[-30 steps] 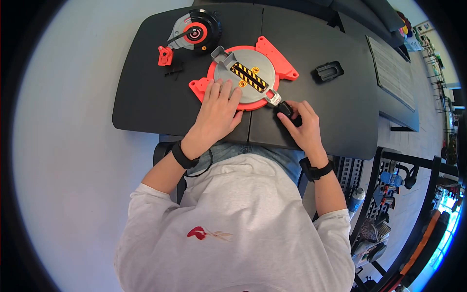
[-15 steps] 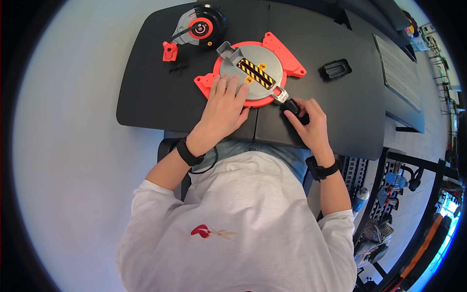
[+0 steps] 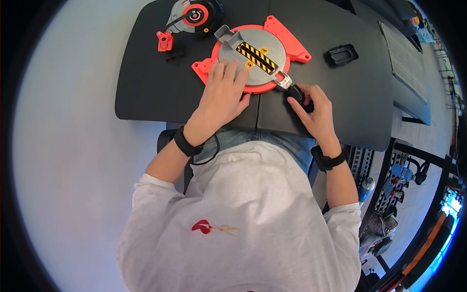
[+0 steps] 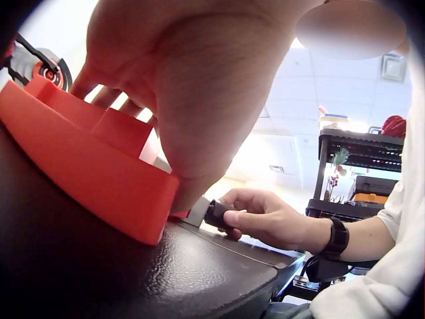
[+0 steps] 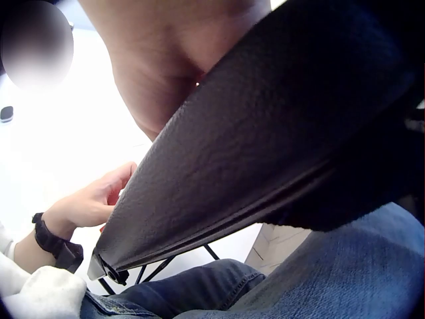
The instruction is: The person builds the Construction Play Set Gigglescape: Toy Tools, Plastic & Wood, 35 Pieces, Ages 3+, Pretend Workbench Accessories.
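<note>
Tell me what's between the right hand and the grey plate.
The head view shows the black knob held by the right hand, then the grey tab projecting from the plate.

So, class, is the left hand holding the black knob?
No, the right hand grips the knob; the left hand rests on the base.

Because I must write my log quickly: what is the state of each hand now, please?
Left hand: open, fingers resting on the grey disc.
Right hand: holding the black knob between thumb and fingers.
</note>
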A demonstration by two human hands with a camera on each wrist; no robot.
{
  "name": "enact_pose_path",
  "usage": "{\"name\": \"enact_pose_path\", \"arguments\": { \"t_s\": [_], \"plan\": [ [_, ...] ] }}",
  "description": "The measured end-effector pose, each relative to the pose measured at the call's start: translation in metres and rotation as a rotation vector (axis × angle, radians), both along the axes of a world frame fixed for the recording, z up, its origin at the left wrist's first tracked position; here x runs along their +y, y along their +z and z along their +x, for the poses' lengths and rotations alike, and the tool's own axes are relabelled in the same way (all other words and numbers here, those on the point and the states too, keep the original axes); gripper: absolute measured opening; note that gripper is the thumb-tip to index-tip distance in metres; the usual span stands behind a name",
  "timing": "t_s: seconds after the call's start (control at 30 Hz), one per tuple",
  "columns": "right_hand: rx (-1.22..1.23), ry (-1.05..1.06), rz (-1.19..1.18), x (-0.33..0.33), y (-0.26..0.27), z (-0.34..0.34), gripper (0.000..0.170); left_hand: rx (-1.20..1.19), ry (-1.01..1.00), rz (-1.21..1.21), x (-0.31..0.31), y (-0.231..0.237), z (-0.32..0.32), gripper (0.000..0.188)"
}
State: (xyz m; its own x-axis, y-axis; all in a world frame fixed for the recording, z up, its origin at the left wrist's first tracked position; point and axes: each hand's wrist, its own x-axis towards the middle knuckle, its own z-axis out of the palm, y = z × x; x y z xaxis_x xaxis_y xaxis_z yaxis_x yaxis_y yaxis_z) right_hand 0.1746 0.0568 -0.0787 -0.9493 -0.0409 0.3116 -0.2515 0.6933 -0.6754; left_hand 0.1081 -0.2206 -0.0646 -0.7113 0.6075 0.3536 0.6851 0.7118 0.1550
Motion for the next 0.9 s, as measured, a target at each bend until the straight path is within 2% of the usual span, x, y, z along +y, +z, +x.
{"name": "enact_pose_path", "arguments": {
  "t_s": [0.9],
  "plan": [
    [-0.050,0.004,-0.043,0.0005,0.0017,0.0004,0.034,-0.005,0.011,-0.026,0.0019,0.0004,-0.0001,0.063]
  ]
}}
